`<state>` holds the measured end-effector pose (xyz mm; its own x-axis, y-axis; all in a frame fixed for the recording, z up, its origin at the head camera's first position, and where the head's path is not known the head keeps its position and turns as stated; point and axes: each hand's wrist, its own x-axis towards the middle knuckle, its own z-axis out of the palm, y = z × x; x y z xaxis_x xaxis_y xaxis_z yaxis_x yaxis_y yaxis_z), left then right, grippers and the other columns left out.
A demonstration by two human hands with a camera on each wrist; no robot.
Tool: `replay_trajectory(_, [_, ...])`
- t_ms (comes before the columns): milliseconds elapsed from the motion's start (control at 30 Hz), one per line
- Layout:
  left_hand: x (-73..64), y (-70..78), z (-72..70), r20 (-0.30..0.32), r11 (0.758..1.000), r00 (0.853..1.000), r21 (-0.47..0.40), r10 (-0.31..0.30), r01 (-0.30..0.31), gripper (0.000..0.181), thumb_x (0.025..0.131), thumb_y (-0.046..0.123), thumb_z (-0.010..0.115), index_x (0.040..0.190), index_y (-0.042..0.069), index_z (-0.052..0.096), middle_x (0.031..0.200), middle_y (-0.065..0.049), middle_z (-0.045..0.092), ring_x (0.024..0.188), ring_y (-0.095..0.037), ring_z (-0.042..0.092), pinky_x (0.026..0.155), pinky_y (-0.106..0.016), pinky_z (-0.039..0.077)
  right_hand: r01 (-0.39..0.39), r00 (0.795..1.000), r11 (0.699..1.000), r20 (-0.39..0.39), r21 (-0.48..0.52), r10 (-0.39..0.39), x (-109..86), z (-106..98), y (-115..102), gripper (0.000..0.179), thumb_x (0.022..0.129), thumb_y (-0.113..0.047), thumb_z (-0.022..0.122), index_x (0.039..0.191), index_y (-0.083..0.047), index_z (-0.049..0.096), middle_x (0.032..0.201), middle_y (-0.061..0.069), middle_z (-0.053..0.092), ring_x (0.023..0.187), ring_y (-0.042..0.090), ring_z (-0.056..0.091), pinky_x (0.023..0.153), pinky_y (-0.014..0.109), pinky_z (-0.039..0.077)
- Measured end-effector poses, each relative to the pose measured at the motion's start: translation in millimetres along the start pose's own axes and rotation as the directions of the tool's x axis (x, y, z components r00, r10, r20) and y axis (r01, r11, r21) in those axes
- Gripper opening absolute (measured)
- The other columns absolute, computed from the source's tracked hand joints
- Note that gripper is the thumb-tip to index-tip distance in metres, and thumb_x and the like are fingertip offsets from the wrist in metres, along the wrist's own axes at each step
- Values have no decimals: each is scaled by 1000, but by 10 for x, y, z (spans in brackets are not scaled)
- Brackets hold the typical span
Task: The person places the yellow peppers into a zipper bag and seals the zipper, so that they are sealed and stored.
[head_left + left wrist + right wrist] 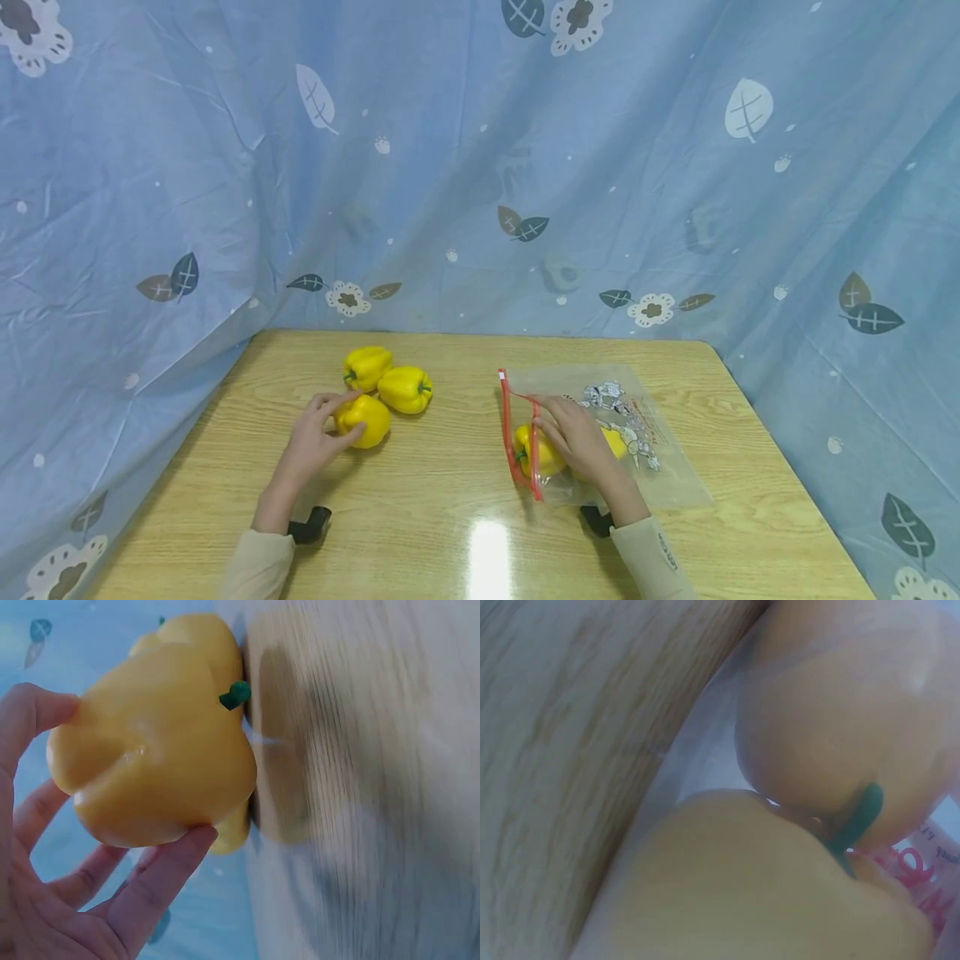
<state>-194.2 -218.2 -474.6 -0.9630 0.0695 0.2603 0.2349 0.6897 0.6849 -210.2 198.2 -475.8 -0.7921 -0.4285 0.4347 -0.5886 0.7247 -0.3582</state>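
Note:
My left hand (311, 437) grips a yellow bell pepper (363, 422) between thumb and fingers; in the left wrist view the pepper (154, 750) shows its green stem toward the table. Two more yellow peppers, one farther back (367, 367) and one to its right (406, 389), lie just beyond it. On the right lies a clear zip bag (678, 479) with a red zip edge, its mouth facing left and parted. My right hand (581, 437) holds the bag's upper edge. Inside the bag are yellow peppers (550, 454); the right wrist view shows two close together, one (840, 712) above the other.
Everything rests on a wood-grain table (442, 500). A blue patterned curtain (450, 167) hangs behind the table and along both sides. Black wrist mounts, one at the left wrist (309, 527) and one at the right (596, 521), sit low over the table.

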Motion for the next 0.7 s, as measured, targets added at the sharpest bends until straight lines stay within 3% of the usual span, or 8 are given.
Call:
replay_trajectory(133, [-6,66,63,12,999,1000,-46,16,-16,51,80,40,71,126,22,57,117,-9,49,107,-30,50,81,-48,49,3,1000,1000,0,-1,-3,5,-8,-4,38,95,-27,52,131,-14,51,124,4,58,113,28,54,96,49,43])
replay_trajectory(367, [3,193,200,56,984,998,-180,24,-13,50,80,38,71,125,23,56,121,-8,46,112,-31,49,74,-37,56,-11,1000,1000,5,1,11,5,-16,-8,38,95,-27,51,131,-15,52,125,4,58,114,28,54,97,49,42])
replay_trajectory(700, [7,346,417,84,968,996,-250,25,-3,48,78,42,71,122,28,57,124,-5,47,114,-30,49,75,-29,56,7,1000,1000,-10,-4,-7,-3,-9,0,37,95,-27,52,130,-16,52,123,3,59,113,27,55,96,48,43])
